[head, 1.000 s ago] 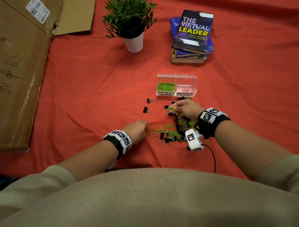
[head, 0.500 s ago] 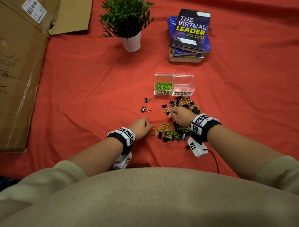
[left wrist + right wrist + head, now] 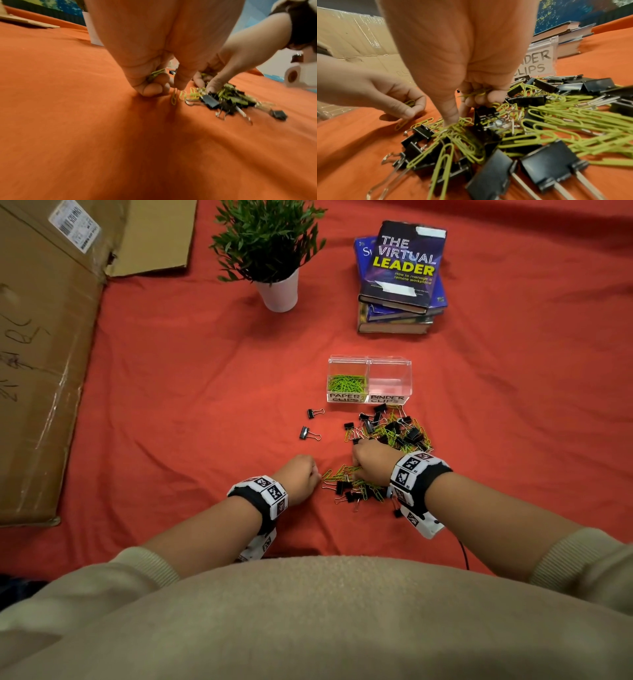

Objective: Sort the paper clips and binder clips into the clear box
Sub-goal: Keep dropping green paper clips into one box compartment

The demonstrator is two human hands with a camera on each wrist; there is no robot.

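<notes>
2 hands work 1 mixed pile (image 3: 383, 446) of green paper clips and black binder clips just before the clear box (image 3: 369, 380). The left hand (image 3: 299, 479) and right hand (image 3: 371, 462) each have fingers curled around green paper clips. 2 binder clips (image 3: 310, 424) lie apart to the pile's left; only the box's left of 2 compartments holds paper clips.
</notes>
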